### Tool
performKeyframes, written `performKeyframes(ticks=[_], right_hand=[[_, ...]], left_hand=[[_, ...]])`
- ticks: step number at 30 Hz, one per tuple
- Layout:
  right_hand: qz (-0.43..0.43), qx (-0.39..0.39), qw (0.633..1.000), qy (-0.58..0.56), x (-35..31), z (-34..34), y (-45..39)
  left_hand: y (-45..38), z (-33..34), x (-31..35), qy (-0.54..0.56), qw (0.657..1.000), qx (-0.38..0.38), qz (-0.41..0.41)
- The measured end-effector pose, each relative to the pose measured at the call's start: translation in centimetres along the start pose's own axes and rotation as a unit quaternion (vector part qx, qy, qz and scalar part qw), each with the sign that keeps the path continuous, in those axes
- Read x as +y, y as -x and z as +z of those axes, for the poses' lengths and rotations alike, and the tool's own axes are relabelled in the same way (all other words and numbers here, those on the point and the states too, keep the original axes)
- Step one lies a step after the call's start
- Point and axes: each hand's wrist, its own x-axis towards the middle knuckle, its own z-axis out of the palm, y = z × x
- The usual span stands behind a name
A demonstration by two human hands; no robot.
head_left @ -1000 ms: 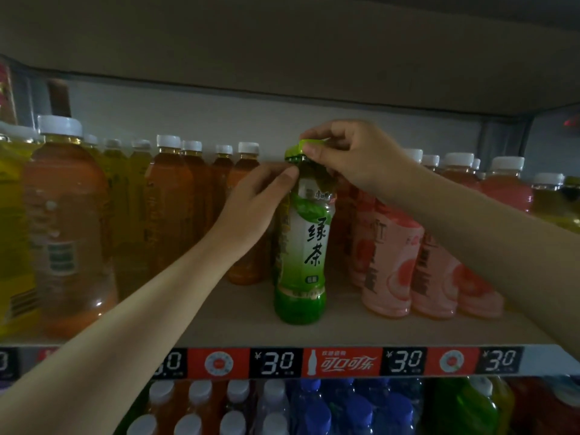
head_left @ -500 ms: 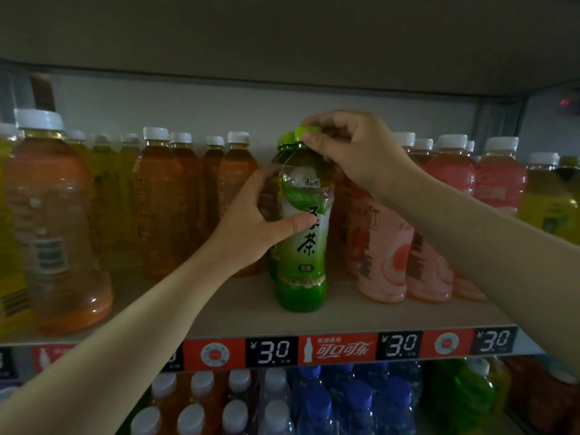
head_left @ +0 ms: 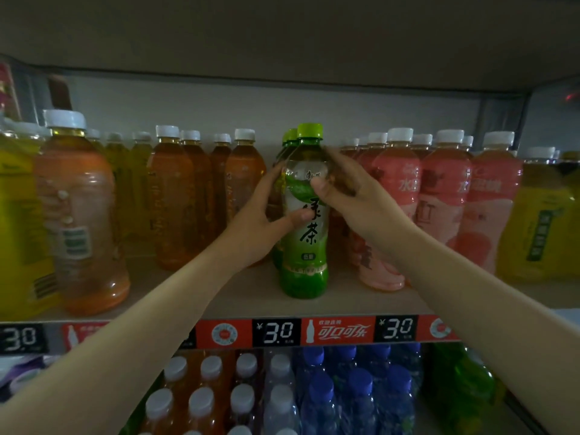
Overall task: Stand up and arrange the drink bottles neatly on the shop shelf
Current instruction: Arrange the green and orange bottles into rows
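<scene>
1. Head view shows my left hand (head_left: 257, 227) and my right hand (head_left: 348, 196) both curled around the green tea bottle (head_left: 304, 233), thumbs on its label.
2. It stands upright near the front edge of the shelf (head_left: 219, 296), label facing me, with more green bottles (head_left: 287, 146) behind it.
3. Orange bottles (head_left: 175, 199) and pink bottles (head_left: 439, 196) stand in rows already.
4. I judge only small straightening is left.

Green bottle (head_left: 303, 233) label reads 绿茶. Shelf strip (head_left: 314, 331) carries price tags ¥3.0 twice, a partial "3.0" at far left, and a red Coca-Cola tag reading 可口可乐. Pink bottles (head_left: 439, 196) show 水 and partly hidden characters, rest unreadable.
</scene>
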Motion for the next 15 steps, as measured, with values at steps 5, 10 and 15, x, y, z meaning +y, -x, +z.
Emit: performKeyframes(ticks=[5,10,15], right_hand=[[0.072,-0.005,0.996,-0.045,1.6,1.0,1.9],[0.128,-0.043,0.991,0.004,3.3,2.1,3.9],[0.137,-0.054,0.989,0.005,3.8,2.1,3.8]], left_hand=[[1.2,0.1,-0.6,-0.047,0.998,-0.038,-0.029],[1.3,0.1,-0.6,-0.075,0.995,-0.053,-0.04],[1.3,0.1,-1.0,-0.084,0.993,-0.056,-0.065]])
